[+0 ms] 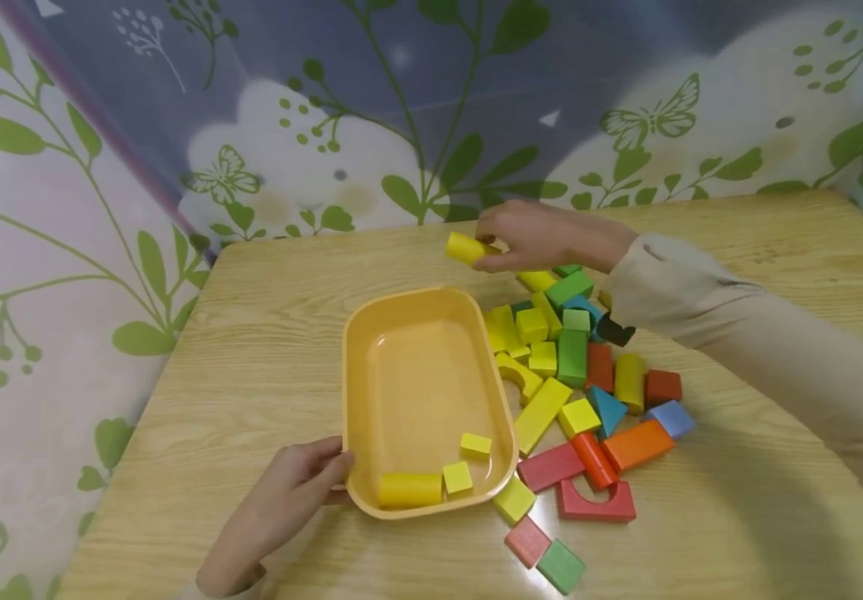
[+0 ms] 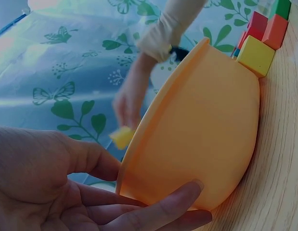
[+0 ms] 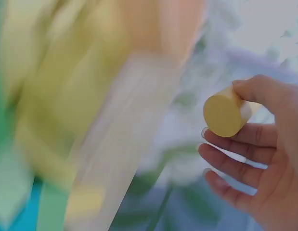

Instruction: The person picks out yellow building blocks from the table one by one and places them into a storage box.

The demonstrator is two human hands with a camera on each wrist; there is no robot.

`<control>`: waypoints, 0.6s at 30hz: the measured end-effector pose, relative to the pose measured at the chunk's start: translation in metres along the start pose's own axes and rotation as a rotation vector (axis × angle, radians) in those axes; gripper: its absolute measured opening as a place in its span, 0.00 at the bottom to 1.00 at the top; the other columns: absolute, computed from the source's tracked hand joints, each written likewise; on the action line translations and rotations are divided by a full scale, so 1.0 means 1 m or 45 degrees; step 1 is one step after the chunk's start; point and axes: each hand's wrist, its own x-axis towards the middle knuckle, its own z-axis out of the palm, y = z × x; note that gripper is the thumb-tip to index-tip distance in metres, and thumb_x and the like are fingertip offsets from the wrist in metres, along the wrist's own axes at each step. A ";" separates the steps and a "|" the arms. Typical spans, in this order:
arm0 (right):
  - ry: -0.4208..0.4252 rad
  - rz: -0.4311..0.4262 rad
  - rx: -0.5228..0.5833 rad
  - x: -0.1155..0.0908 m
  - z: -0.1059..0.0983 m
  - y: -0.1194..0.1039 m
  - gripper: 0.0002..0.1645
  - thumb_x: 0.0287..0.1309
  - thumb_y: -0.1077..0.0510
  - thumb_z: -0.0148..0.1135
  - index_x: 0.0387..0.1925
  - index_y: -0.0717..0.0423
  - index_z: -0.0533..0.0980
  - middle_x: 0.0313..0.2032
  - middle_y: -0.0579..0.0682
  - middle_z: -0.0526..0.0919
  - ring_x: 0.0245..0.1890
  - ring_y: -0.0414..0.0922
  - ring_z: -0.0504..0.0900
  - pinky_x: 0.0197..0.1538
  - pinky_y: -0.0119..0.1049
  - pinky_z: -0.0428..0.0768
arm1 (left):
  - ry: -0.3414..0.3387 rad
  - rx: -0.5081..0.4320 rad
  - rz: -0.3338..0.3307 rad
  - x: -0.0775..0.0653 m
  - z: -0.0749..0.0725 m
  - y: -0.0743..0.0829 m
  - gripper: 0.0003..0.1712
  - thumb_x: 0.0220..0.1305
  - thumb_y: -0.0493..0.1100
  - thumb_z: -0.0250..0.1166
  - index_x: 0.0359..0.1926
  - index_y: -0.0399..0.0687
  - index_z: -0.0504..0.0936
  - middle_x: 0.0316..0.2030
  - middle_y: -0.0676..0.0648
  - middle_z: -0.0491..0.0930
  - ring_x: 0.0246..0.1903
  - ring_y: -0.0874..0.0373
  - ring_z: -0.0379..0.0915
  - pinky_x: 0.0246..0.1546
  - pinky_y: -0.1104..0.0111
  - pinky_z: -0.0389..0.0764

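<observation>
My right hand (image 1: pixel 525 237) pinches a yellow cylinder block (image 1: pixel 467 248) between thumb and index finger, raised beyond the far right corner of the orange tray (image 1: pixel 354 333). The right wrist view shows the cylinder's round end (image 3: pixel 223 115) with the other fingers spread below it. At the tray's near left corner, my left hand (image 1: pixel 281 500) grips the rim, thumb on the edge and fingers (image 2: pixel 163 211) against the outer wall. Inside the tray, along its near side, lie another yellow cylinder (image 1: pixel 411 489), a yellow cube (image 1: pixel 457 477) and a small yellow block (image 1: pixel 476 445).
A loose heap of coloured wooden blocks spreads right of the tray, among them a green block (image 1: pixel 572 358), an orange block (image 1: pixel 637 444) and a red arch (image 1: pixel 596 502). All stand on a wooden table (image 1: pixel 266 333) against a wall (image 1: pixel 311 167) with leaf patterns.
</observation>
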 end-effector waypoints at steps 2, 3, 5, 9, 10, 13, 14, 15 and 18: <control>0.009 -0.064 0.033 -0.003 -0.003 -0.027 0.14 0.64 0.51 0.60 0.36 0.59 0.78 0.37 0.52 0.80 0.35 0.47 0.78 0.41 0.42 0.79 | 0.000 -0.007 -0.001 0.000 -0.001 0.000 0.22 0.74 0.36 0.48 0.60 0.19 0.67 0.54 0.26 0.74 0.48 0.43 0.80 0.41 0.66 0.85; -0.001 -0.100 0.042 -0.004 -0.002 -0.041 0.14 0.64 0.50 0.60 0.35 0.58 0.78 0.35 0.51 0.80 0.35 0.46 0.77 0.41 0.40 0.78 | 0.001 -0.009 -0.006 0.000 -0.001 0.000 0.22 0.74 0.36 0.47 0.60 0.19 0.67 0.54 0.26 0.74 0.48 0.43 0.80 0.41 0.66 0.85; -0.042 -0.176 0.025 -0.008 0.006 -0.070 0.13 0.63 0.49 0.61 0.31 0.56 0.77 0.33 0.48 0.78 0.32 0.44 0.76 0.37 0.36 0.78 | 0.005 -0.017 -0.009 0.000 -0.001 0.001 0.22 0.74 0.35 0.47 0.60 0.19 0.66 0.54 0.26 0.74 0.48 0.43 0.79 0.41 0.66 0.85; -0.213 -0.280 -0.146 -0.015 0.028 -0.111 0.17 0.64 0.45 0.59 0.32 0.56 0.77 0.31 0.45 0.75 0.30 0.42 0.70 0.33 0.34 0.73 | 0.014 -0.019 0.003 0.001 0.000 0.001 0.22 0.74 0.35 0.47 0.60 0.18 0.65 0.54 0.25 0.74 0.47 0.43 0.80 0.41 0.66 0.85; -0.264 -0.288 -0.191 -0.016 0.034 -0.118 0.18 0.64 0.44 0.58 0.35 0.56 0.78 0.33 0.45 0.76 0.31 0.43 0.71 0.35 0.34 0.74 | 0.016 -0.020 0.007 0.001 0.000 0.001 0.23 0.74 0.35 0.48 0.60 0.18 0.65 0.54 0.25 0.74 0.47 0.43 0.80 0.41 0.66 0.85; -0.373 -0.302 -0.282 -0.020 0.049 -0.134 0.22 0.66 0.41 0.55 0.41 0.56 0.78 0.37 0.46 0.77 0.36 0.44 0.71 0.41 0.37 0.73 | 0.014 -0.020 0.025 0.001 0.001 0.001 0.23 0.74 0.35 0.48 0.60 0.17 0.65 0.53 0.25 0.74 0.46 0.43 0.80 0.40 0.66 0.85; -0.386 -0.302 -0.288 -0.020 0.054 -0.137 0.22 0.67 0.41 0.54 0.42 0.55 0.78 0.38 0.46 0.77 0.37 0.44 0.71 0.41 0.37 0.74 | 0.013 -0.019 0.028 0.001 0.001 0.001 0.23 0.74 0.35 0.48 0.60 0.17 0.65 0.53 0.25 0.74 0.46 0.43 0.80 0.40 0.66 0.85; -0.393 -0.297 -0.286 -0.021 0.058 -0.139 0.23 0.67 0.40 0.53 0.43 0.55 0.78 0.38 0.46 0.77 0.38 0.44 0.71 0.43 0.37 0.74 | 0.014 -0.017 0.030 0.001 0.001 0.001 0.23 0.74 0.34 0.48 0.60 0.17 0.65 0.53 0.25 0.74 0.46 0.43 0.80 0.40 0.66 0.85; -0.395 -0.273 -0.264 -0.022 0.070 -0.144 0.23 0.67 0.39 0.52 0.42 0.54 0.78 0.37 0.45 0.76 0.37 0.43 0.70 0.43 0.37 0.74 | 0.019 -0.015 0.022 0.000 0.001 0.000 0.22 0.74 0.34 0.48 0.60 0.17 0.65 0.53 0.25 0.74 0.46 0.43 0.80 0.39 0.66 0.85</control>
